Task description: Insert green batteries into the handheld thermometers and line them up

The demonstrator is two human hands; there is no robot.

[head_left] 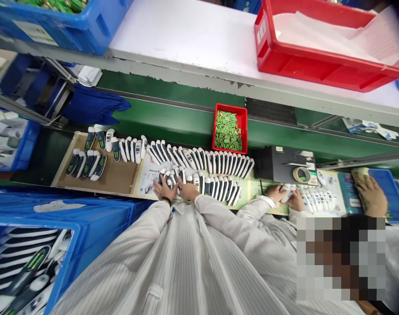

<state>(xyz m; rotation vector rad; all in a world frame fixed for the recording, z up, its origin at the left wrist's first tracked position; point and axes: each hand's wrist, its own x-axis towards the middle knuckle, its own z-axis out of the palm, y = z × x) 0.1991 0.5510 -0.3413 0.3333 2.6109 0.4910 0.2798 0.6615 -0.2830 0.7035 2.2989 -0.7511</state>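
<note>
Both my hands lie at the near row of white-and-dark handheld devices (215,187), which look like infrared thermometers. My left hand (165,190) has its fingers spread against the left end of that row. Close beside it, my right hand (187,190) reaches in with fingers stretched toward the same devices, the two hands nearly meeting. Neither hand has a device lifted. Behind them runs a longer slanted row of the same devices (199,158). To the left, several more, some with green batteries showing, lie on a brown cardboard tray (120,180).
A red bin (230,151) of green batteries stands behind the rows. On the right are a black box (268,164) with a tape roll (301,175) and a co-worker's hands (286,194). Blue crate (68,258) holds devices at lower left. A shelf (186,35) overhangs.
</note>
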